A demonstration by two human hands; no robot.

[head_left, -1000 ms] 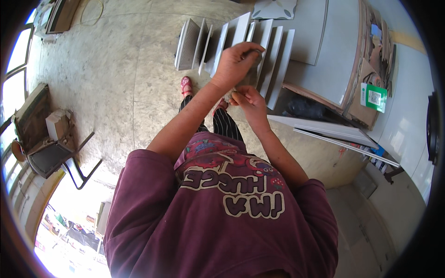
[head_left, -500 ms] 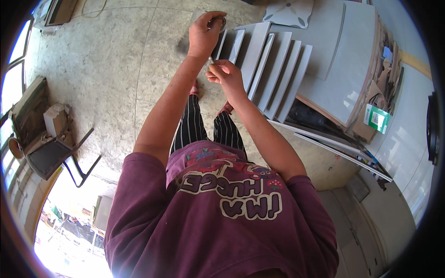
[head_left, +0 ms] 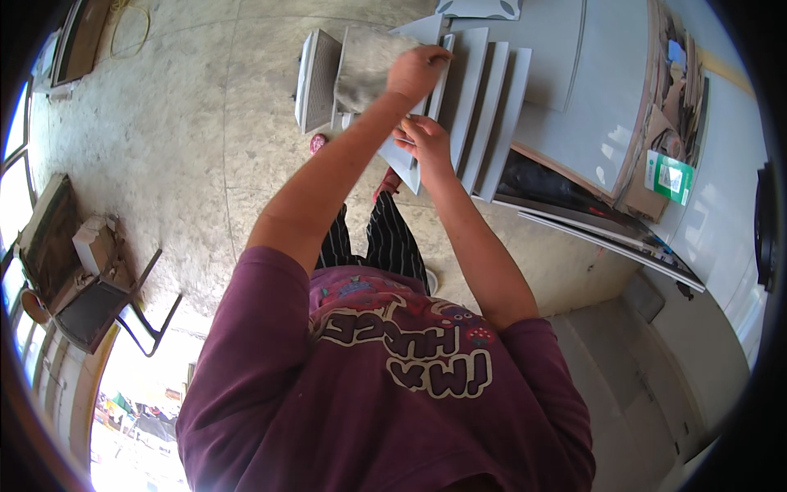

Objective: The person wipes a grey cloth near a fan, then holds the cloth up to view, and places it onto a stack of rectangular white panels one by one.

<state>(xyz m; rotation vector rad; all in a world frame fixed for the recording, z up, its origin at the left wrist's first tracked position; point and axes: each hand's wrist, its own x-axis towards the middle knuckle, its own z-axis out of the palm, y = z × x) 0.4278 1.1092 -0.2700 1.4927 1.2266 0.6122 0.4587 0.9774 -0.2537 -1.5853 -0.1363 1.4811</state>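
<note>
My left hand (head_left: 418,72) reaches across the tops of several thin, pale grey tiles (head_left: 467,98) standing on edge in a leaning row. Its fingers are closed at one tile's upper edge; anything inside them is hidden. Just below and to its right, my right hand (head_left: 429,141) has thumb and fingers bent together around a small, thin, light piece too small to name. Left of my left hand stand a mottled grey tile (head_left: 369,61) and another tile (head_left: 314,82) with a ribbed face, tilted apart from the row.
At the far end lies a patterned tile (head_left: 479,7). Large pale sheets (head_left: 557,74) stand to the right, beside torn cardboard (head_left: 652,184) and a green-and-white packet (head_left: 668,176). A chair (head_left: 90,316) and a box (head_left: 96,242) are on the left.
My left hand has moved right and nearer, from the row's left end onto the tiles. The ribbed and mottled tiles now show at left. The round object by my left hand no longer shows.
</note>
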